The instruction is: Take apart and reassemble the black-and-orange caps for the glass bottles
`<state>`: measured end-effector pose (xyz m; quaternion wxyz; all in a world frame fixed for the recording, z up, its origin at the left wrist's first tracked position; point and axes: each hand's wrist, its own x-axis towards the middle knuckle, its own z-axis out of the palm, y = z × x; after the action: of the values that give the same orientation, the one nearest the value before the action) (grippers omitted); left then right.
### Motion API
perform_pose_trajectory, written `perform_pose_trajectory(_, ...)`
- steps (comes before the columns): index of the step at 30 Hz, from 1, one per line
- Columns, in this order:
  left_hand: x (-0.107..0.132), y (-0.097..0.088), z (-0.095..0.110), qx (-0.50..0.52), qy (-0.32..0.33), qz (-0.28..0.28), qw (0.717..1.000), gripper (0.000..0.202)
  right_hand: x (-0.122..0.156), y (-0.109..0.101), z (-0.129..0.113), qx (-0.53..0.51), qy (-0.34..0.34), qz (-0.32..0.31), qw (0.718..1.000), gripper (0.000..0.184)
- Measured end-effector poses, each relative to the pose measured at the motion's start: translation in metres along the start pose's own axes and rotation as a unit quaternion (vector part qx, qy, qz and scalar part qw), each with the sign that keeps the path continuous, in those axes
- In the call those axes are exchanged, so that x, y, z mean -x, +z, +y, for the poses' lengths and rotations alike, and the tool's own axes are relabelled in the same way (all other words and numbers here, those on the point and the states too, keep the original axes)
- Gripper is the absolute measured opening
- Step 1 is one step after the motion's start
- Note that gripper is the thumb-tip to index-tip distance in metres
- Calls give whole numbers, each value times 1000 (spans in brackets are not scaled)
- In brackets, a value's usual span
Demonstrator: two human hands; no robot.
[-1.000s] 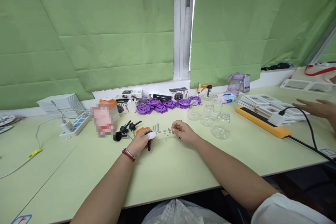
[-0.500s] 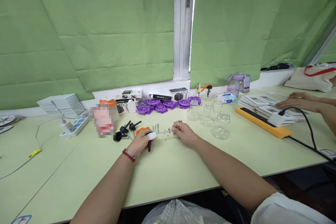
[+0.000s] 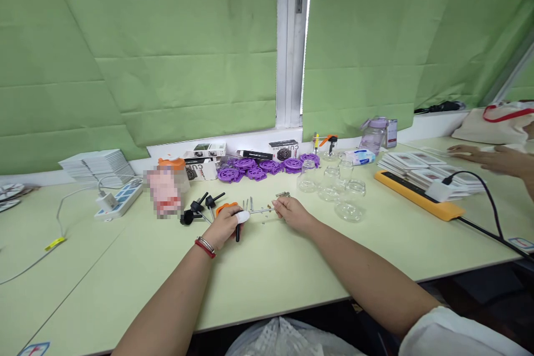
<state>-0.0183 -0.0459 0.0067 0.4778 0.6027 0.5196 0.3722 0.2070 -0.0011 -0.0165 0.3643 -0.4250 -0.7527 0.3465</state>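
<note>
My left hand (image 3: pixel 227 223) is closed around a crank-like part with a black handle (image 3: pixel 237 232) and a thin metal rod (image 3: pixel 262 211). A white cover sits on the left thumb (image 3: pixel 242 216). The rod points right, and its far end meets the pinched fingertips of my right hand (image 3: pixel 290 211); any small piece between them is hidden. Just beyond the hands lie small metal bits (image 3: pixel 263 223), a few metal pins (image 3: pixel 251 203) and a cluster of springs (image 3: pixel 282 194). Left of my left hand are black knobbed parts with rods (image 3: pixel 198 206) and an orange piece (image 3: pixel 225 207).
Purple plastic discs (image 3: pixel 246 169) and printed boxes (image 3: pixel 202 169) line the back. Clear jars (image 3: pixel 331 183) stand right of centre. Farther right are an orange power strip (image 3: pixel 417 194), stacked cards (image 3: pixel 411 164) and a co-worker's hands (image 3: pixel 488 154). A white power strip (image 3: pixel 120 198) lies left.
My right hand has shifted very slightly right along the rod. The left hand stays put. The co-worker's hands have moved back, away from the stacked cards.
</note>
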Motion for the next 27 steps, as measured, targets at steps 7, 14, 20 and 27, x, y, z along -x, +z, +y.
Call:
perform_pose_trajectory(7, 0, 0, 0, 0, -1, 4, 1000, 25, -1, -1, 3, -43, 9, 3, 999, 43)
perform_pose_trajectory(14, 1, 1, 2, -17, 4, 6, 1000, 28, 2, -2, -1, -108, -16, -12, 994, 18)
perform_pose_trajectory(20, 1, 0, 2, -15, 0, 5, 1000, 28, 2, -2, -1, -44, -17, -10, 999, 19)
perform_pose_trajectory(27, -1, 1, 0, -13, 5, 4, 1000, 29, 2, -2, 2, -12, -20, -16, 1000, 32)
